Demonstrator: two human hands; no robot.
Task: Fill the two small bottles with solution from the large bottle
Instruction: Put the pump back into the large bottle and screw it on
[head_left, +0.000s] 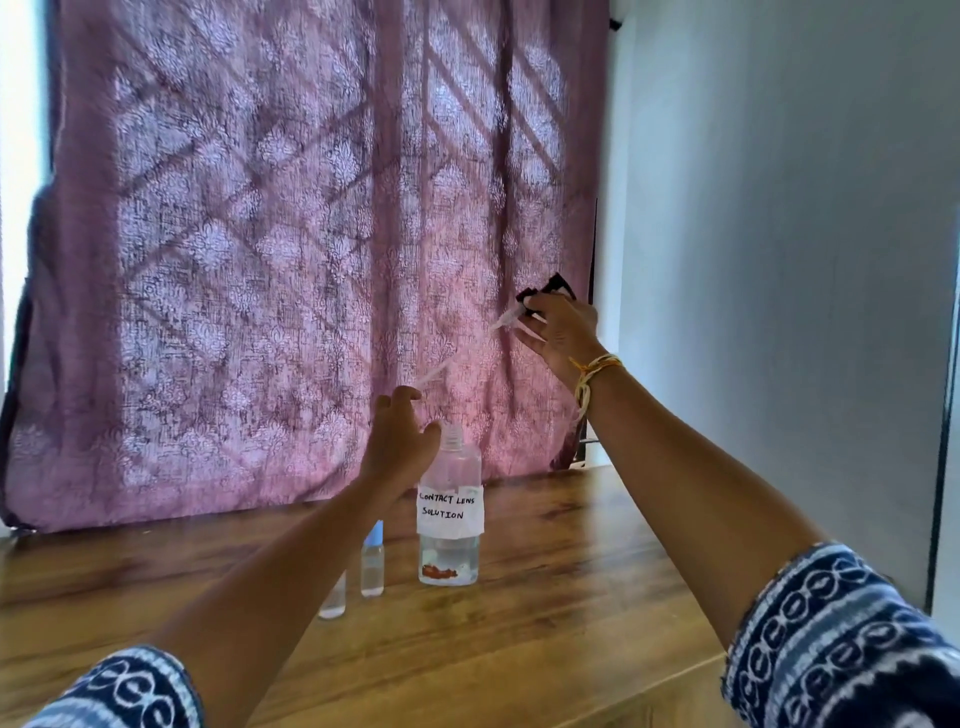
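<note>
Right hand (558, 332) is gripping a black pump head (545, 296) whose dip tube (457, 358) the left hand (402, 441) is pinching above the uncapped large bottle (449, 514), two small bottles (358, 577) just beside it on the tabletop (571, 597); drips risk spilling solution.

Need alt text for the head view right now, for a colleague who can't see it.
The right hand holds a black pump head up high, its clear tube slanting down to the left hand above the open large bottle. Two small bottles stand left of it on the wooden table.
</note>
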